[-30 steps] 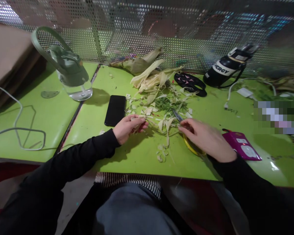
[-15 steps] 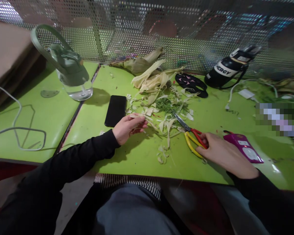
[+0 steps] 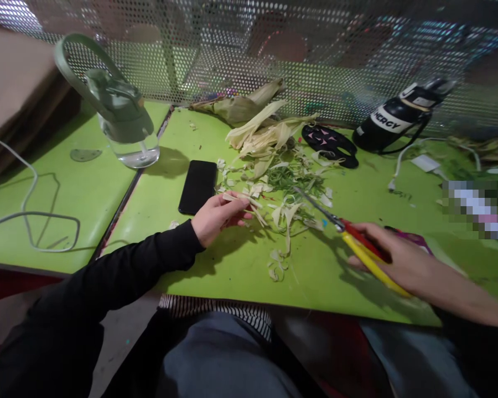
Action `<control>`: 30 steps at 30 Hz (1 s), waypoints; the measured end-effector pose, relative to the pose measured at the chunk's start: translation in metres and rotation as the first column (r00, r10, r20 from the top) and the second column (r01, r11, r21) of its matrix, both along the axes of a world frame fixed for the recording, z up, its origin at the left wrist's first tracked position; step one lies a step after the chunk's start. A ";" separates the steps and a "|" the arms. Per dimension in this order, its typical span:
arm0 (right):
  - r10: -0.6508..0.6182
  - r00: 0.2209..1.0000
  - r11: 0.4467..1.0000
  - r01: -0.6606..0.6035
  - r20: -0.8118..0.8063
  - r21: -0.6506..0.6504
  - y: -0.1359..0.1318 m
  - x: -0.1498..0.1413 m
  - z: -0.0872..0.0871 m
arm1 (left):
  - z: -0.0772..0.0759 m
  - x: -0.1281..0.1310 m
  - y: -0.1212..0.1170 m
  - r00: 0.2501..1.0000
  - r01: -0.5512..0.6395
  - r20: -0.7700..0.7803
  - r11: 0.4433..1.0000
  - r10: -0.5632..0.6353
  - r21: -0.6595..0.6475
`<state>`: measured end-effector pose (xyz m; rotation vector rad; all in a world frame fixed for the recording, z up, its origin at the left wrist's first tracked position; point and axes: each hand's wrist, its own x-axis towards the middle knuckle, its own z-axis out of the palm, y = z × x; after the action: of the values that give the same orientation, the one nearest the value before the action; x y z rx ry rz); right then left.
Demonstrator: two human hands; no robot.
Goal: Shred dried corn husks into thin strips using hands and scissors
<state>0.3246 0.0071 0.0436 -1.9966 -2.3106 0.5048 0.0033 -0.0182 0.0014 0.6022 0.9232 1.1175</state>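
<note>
My left hand (image 3: 216, 216) rests on the green table (image 3: 232, 260) and pinches a pale strip of corn husk (image 3: 241, 199) between thumb and fingers. My right hand (image 3: 402, 262) grips scissors (image 3: 348, 232) with red and yellow handles, lifted off the table, blades pointing up-left toward the husk scraps. A pile of cut husk pieces and green shreds (image 3: 284, 190) lies between the two hands. Whole pale husks (image 3: 261, 130) lie behind it.
A black phone (image 3: 198, 186) lies left of the scraps. A green-lidded water bottle (image 3: 122, 119) stands at the back left. A black flat item (image 3: 330, 145), a black bottle (image 3: 398, 117), a white cable (image 3: 406, 152) and a perforated metal screen (image 3: 315, 61) are at the back.
My right hand closed on the scissors lying on the table and lifted them to the right, covering the magenta packet. My left hand stayed put with the husk strip.
</note>
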 end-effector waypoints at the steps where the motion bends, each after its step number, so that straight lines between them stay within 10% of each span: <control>1: 0.062 0.998 0.989 -0.062 -0.011 -0.132 -0.001 -0.009 0.000 | -0.001 0.000 0.000 1.000 0.002 -0.004 1.000 -0.002 0.009; 19: 0.305 0.952 0.951 -0.303 -0.015 0.066 0.005 -0.047 -0.006 | -0.005 -0.001 0.002 0.999 0.041 0.011 0.996 -0.042 0.076; 30: 0.292 0.950 0.948 -0.302 -0.109 -0.095 0.006 -0.051 -0.007 | -0.003 0.000 0.002 0.996 0.087 -0.024 0.992 -0.085 0.094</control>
<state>0.2735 0.0136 0.0362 -1.6266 -2.5892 0.7417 0.0037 -0.0163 -0.0015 0.7260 0.8570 1.0835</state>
